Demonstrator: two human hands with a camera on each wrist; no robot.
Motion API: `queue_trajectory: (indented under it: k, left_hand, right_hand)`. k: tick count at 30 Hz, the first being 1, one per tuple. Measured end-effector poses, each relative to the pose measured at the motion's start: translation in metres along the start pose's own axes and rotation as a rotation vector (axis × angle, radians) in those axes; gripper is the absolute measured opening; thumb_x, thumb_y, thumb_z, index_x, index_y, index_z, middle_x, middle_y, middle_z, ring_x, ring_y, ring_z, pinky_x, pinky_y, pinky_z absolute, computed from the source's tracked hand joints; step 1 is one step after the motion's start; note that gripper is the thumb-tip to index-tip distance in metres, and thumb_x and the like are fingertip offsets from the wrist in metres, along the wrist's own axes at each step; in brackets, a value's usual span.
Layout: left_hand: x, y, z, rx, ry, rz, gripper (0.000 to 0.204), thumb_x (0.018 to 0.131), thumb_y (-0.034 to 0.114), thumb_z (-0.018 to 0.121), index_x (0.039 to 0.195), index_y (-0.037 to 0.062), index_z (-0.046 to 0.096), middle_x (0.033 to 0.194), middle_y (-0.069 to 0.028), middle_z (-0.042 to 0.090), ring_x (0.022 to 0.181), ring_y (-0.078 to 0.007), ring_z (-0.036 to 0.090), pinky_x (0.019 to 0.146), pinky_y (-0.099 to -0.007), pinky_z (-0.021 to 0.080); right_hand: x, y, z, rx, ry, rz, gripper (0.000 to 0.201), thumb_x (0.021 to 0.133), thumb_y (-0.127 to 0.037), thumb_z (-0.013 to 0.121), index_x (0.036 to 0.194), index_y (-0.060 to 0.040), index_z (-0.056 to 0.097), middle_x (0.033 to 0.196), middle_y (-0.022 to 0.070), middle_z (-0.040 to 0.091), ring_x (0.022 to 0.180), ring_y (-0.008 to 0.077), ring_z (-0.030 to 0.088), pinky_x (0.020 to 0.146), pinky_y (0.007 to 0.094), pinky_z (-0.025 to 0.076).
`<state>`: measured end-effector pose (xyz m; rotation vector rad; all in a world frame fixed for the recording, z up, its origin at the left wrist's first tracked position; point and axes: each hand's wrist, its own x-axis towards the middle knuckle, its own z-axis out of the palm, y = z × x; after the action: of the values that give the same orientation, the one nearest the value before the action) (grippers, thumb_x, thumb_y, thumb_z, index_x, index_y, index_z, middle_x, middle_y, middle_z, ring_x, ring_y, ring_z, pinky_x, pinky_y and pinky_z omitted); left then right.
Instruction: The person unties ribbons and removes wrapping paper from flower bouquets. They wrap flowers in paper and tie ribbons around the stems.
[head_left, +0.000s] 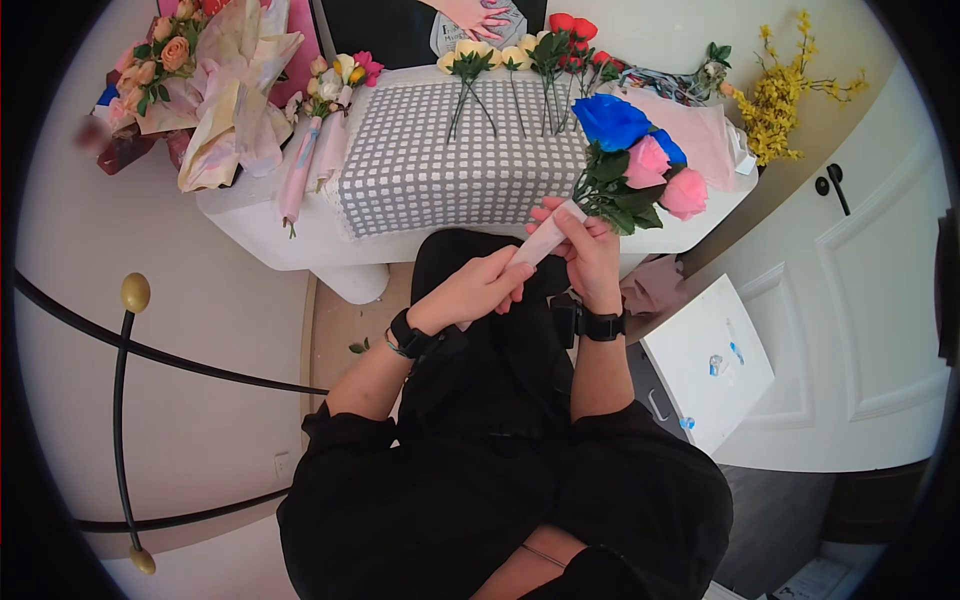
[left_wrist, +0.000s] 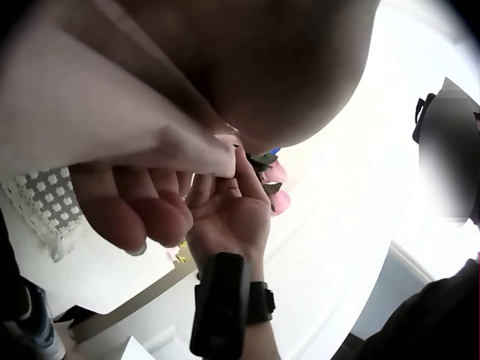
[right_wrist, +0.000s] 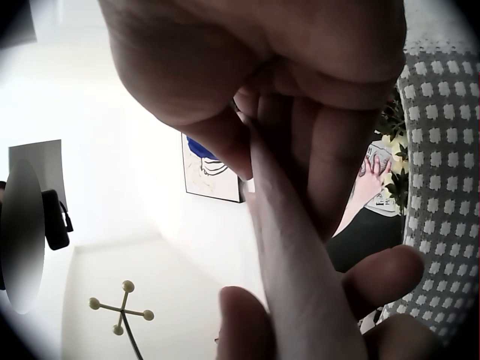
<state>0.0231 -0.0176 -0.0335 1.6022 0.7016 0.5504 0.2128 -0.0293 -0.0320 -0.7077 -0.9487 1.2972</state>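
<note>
A small bouquet of artificial flowers, with blue roses (head_left: 608, 122), pink roses (head_left: 684, 193) and green leaves (head_left: 635, 205), is held above the lap. Pale pink wrapping paper (head_left: 545, 238) is rolled round its stems. My left hand (head_left: 480, 285) grips the lower end of this roll, thumb on one side and fingers on the other, as the right wrist view also shows. Just under the leaves, my right hand (head_left: 592, 258) holds the upper part between thumb and fingers. In the left wrist view the paper tapers towards my right hand (left_wrist: 229, 217).
A white table (head_left: 270, 225) with a grey checked cloth (head_left: 430, 170) stands in front. Cream roses (head_left: 475, 58) and red roses (head_left: 570, 30) lie along its back. Wrapped bouquets (head_left: 235, 120) stand left, yellow blossoms (head_left: 775, 110) right. A white cabinet (head_left: 700, 370) is beside my right arm.
</note>
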Motion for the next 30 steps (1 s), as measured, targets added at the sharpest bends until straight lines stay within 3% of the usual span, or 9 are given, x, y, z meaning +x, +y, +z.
queue_trajectory:
  k: [2, 4, 7, 10, 17, 19, 22, 25, 30]
  left_hand:
    - [0.004, -0.001, 0.005, 0.121, 0.04, -0.025, 0.025, 0.096, 0.025, 0.05, 0.104, 0.0012, 0.052, 0.072, -0.01, 0.061, 0.06, -0.0229, 0.061, 0.054, -0.0338, 0.047]
    - [0.011, -0.011, 0.008, 0.751, 0.345, 0.368, 0.023, 0.094, 0.024, 0.053, 0.099, 0.0014, 0.049, 0.069, -0.0163, 0.06, 0.063, -0.0328, 0.062, 0.054, -0.0392, 0.049]
    - [0.013, -0.008, 0.01, 0.844, 0.485, 0.309, 0.024, 0.092, 0.024, 0.057, 0.092, 0.0019, 0.047, 0.068, -0.0205, 0.058, 0.065, -0.0392, 0.06, 0.053, -0.045, 0.047]
    - [0.016, -0.017, 0.007, 0.963, 0.532, 0.371, 0.029, 0.092, 0.029, 0.057, 0.089, 0.003, 0.046, 0.063, -0.0153, 0.06, 0.054, -0.0341, 0.061, 0.045, -0.043, 0.048]
    - [0.006, -0.011, 0.008, 0.905, 0.454, 0.432, 0.03, 0.092, 0.031, 0.056, 0.091, 0.0019, 0.047, 0.064, -0.0155, 0.059, 0.053, -0.0345, 0.06, 0.045, -0.0412, 0.047]
    - [0.004, -0.017, 0.006, 0.508, 0.401, 0.418, 0.028, 0.094, 0.029, 0.055, 0.092, 0.0022, 0.048, 0.063, -0.0173, 0.057, 0.054, -0.0365, 0.059, 0.047, -0.0416, 0.045]
    - [-0.004, -0.02, 0.0, 0.479, 0.291, 0.301, 0.026, 0.094, 0.027, 0.055, 0.088, 0.0026, 0.049, 0.062, -0.0192, 0.055, 0.056, -0.0383, 0.058, 0.048, -0.0424, 0.043]
    - [-0.018, -0.034, -0.002, 0.637, 0.3, 0.334, 0.027, 0.094, 0.027, 0.056, 0.082, 0.0029, 0.049, 0.059, -0.0195, 0.054, 0.055, -0.0381, 0.057, 0.047, -0.0421, 0.043]
    - [-0.031, -0.053, -0.003, 0.774, 0.418, 0.361, 0.028, 0.092, 0.027, 0.06, 0.078, 0.0038, 0.051, 0.054, -0.0158, 0.053, 0.05, -0.0352, 0.056, 0.045, -0.04, 0.042]
  right_hand:
    - [-0.001, 0.001, 0.007, -0.022, 0.025, 0.006, 0.032, 0.094, -0.014, 0.053, 0.119, 0.0052, 0.056, 0.11, 0.0182, 0.064, 0.097, 0.0243, 0.066, 0.081, 0.0332, 0.056]
    - [-0.002, 0.002, 0.017, -0.086, 0.134, -0.066, 0.032, 0.094, -0.015, 0.054, 0.119, 0.0049, 0.057, 0.108, 0.0165, 0.065, 0.096, 0.0227, 0.066, 0.081, 0.0322, 0.056]
    - [0.0, 0.004, 0.02, -0.064, 0.135, -0.037, 0.036, 0.094, -0.014, 0.055, 0.124, 0.0047, 0.051, 0.103, 0.0174, 0.066, 0.091, 0.0233, 0.067, 0.081, 0.0326, 0.056]
    - [-0.001, 0.001, 0.016, -0.277, 0.011, -0.068, 0.039, 0.091, -0.007, 0.057, 0.126, 0.0053, 0.047, 0.1, 0.0164, 0.066, 0.089, 0.0202, 0.067, 0.078, 0.0295, 0.056]
    - [-0.002, -0.004, 0.009, -0.295, 0.026, 0.014, 0.038, 0.087, -0.002, 0.061, 0.123, 0.005, 0.05, 0.093, 0.0102, 0.067, 0.083, 0.0147, 0.066, 0.07, 0.0253, 0.056]
    - [-0.003, -0.007, 0.006, -0.272, 0.027, 0.004, 0.037, 0.087, -0.002, 0.061, 0.121, 0.005, 0.051, 0.092, 0.0107, 0.068, 0.081, 0.0151, 0.067, 0.068, 0.0256, 0.056]
    - [-0.004, -0.007, -0.002, -0.248, 0.042, 0.011, 0.035, 0.087, -0.002, 0.061, 0.12, 0.0038, 0.052, 0.092, 0.0113, 0.068, 0.081, 0.016, 0.067, 0.069, 0.0256, 0.057]
    - [-0.004, -0.004, -0.008, -0.211, 0.02, 0.051, 0.036, 0.087, -0.001, 0.059, 0.121, 0.0046, 0.049, 0.094, 0.0166, 0.068, 0.082, 0.0208, 0.069, 0.069, 0.028, 0.058]
    - [-0.003, 0.002, -0.003, -0.162, 0.025, 0.042, 0.033, 0.086, 0.0, 0.06, 0.118, 0.0043, 0.053, 0.093, 0.013, 0.068, 0.081, 0.0185, 0.068, 0.068, 0.0252, 0.058]
